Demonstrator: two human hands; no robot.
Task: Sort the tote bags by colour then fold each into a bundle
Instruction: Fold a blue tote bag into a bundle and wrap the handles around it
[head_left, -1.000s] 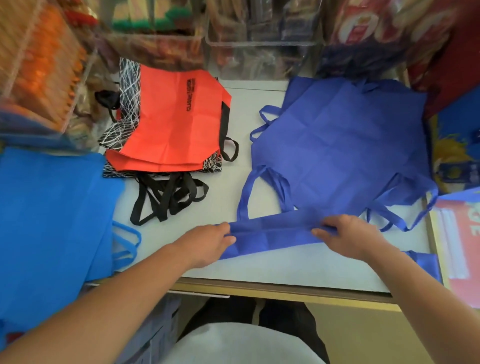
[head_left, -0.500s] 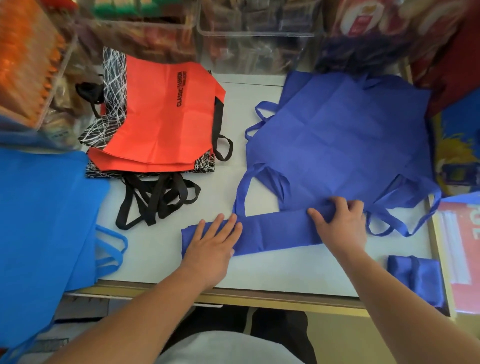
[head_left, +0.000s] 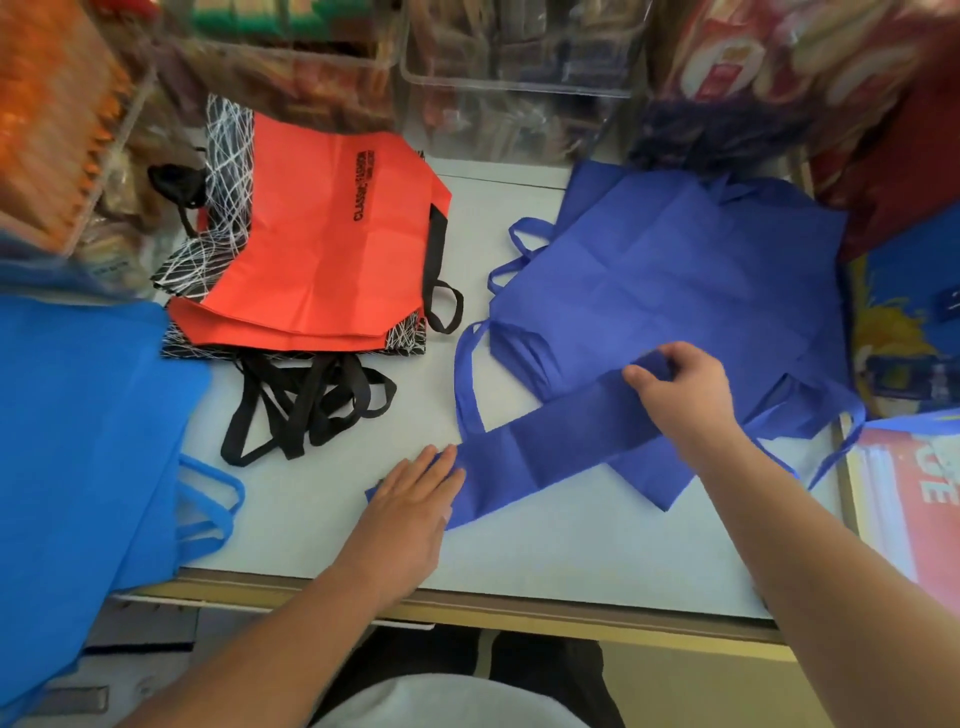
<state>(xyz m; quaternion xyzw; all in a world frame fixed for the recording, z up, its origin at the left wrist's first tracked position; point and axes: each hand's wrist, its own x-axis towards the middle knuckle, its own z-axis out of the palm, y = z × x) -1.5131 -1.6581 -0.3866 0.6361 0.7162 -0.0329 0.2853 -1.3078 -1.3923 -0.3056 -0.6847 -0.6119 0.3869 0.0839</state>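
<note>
Blue folded strip (head_left: 545, 447): I see the left hand (head_left: 410, 499) pressing one end flat, the right hand (head_left: 680, 395) pinching the other over one blue pile (head_left: 675, 270); two red totes (head_left: 322, 244) beside.

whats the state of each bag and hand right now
blue strip bag: folded into a long strip, right end raised
left hand: flat, pressing the strip's left end
right hand: gripping the raised end
dark blue pile: flat, unfolded
orange bags: flat, unfolded, stacked on patterned bag
light blue bag: unfolded, at table's left edge
</note>
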